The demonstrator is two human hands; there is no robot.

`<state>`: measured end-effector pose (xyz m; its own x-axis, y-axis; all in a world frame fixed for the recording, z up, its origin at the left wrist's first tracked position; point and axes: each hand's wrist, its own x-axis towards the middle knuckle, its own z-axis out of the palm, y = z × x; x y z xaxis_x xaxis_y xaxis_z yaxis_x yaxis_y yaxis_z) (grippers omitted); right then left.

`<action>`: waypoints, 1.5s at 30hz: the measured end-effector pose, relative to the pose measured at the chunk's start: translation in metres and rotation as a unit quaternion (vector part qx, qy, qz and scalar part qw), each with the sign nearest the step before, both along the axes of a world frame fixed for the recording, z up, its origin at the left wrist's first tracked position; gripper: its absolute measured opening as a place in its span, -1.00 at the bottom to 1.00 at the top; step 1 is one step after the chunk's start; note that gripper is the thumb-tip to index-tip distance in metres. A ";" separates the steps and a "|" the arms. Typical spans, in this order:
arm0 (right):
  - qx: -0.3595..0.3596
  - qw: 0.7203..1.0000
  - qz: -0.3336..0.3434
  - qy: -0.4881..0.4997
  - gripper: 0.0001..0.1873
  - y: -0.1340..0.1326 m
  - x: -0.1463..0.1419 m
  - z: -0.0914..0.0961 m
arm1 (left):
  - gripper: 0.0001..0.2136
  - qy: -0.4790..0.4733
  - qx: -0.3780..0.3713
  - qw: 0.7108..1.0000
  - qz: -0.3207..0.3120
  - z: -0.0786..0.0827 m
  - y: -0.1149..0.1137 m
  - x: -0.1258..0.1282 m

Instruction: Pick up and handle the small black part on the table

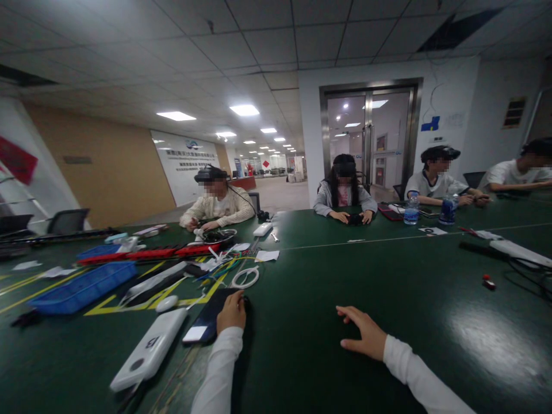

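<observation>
My left hand (232, 313) rests on the dark green table (328, 287) with its fingers curled round a small black object at its far side; I cannot make out what it is. A dark phone (207, 322) lies just left of that hand. My right hand (361, 333) lies flat on the bare table with the fingers stretched toward the left, holding nothing. Both arms wear white sleeves.
A white power strip (149, 351) lies at the near left. Beyond it are a blue tray (81, 287), a coiled white cable (245, 278), red strips and loose wires. Several people wearing head-mounted devices sit along the far edge. Two water bottles (411, 210) stand at the far right.
</observation>
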<state>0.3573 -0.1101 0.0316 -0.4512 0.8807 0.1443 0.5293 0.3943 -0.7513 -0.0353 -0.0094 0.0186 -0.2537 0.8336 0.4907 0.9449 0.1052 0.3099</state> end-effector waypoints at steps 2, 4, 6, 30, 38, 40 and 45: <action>-0.005 1.000 0.002 -0.002 -0.31 0.000 0.001 0.000 | -0.71 -0.004 0.003 1.000 -0.001 -0.001 0.001 0.000; -0.014 1.000 0.004 -0.004 -0.32 0.000 0.001 0.000 | -0.71 -0.009 0.005 1.000 -0.002 -0.002 0.001 -0.001; -0.018 1.000 0.004 0.000 -0.33 0.000 0.002 0.000 | -0.71 -0.014 0.005 1.000 -0.003 -0.003 0.002 -0.002; -0.002 1.000 -0.004 -0.005 -0.32 0.000 0.001 0.001 | -0.73 0.002 0.023 1.000 -0.003 -0.011 0.003 -0.009; -0.024 1.000 -0.005 -0.001 -0.34 -0.002 0.002 0.003 | -0.74 -0.004 0.023 0.999 -0.038 -0.013 0.003 -0.011; -0.028 1.000 -0.006 -0.002 -0.34 -0.001 0.002 0.003 | -0.74 -0.009 0.016 0.999 -0.041 -0.011 0.002 -0.010; -0.017 1.000 0.001 -0.005 -0.38 -0.001 0.002 0.001 | -0.73 -0.028 -0.004 0.999 -0.044 -0.005 -0.003 -0.005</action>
